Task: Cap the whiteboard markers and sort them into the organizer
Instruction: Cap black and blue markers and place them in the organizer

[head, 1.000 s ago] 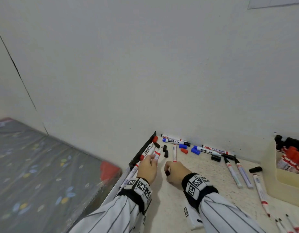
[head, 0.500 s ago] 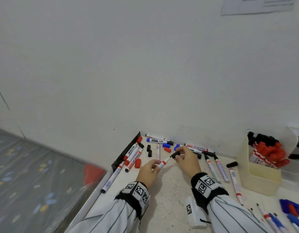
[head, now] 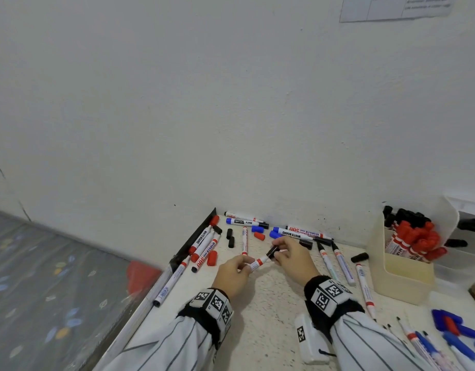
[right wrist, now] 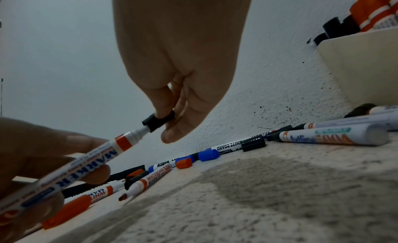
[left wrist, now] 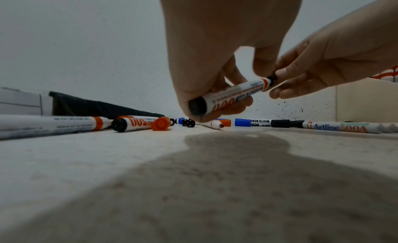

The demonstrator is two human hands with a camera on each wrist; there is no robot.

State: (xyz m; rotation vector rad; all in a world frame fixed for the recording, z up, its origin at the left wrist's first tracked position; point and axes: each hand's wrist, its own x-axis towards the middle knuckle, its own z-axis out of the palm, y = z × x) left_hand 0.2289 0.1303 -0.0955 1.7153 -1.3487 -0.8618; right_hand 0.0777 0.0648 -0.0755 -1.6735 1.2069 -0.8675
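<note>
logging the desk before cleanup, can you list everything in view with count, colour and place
held marker: one, white barrel with red band, above the desk between both hands
black cap: one, at the held marker's tip, pinched by the right fingers
loose markers: many, white barrels with red, blue or black ends, scattered over the desk, exact count unclear
loose caps: several, black, red and blue, near the wall
organizer: one, cream, right of the desk, holding red and black capped markers
blue caps and markers: a cluster at the near right corner
paper sheet: one, on the wall
left hand: grips the held marker's barrel
right hand: pinches the black cap
</note>
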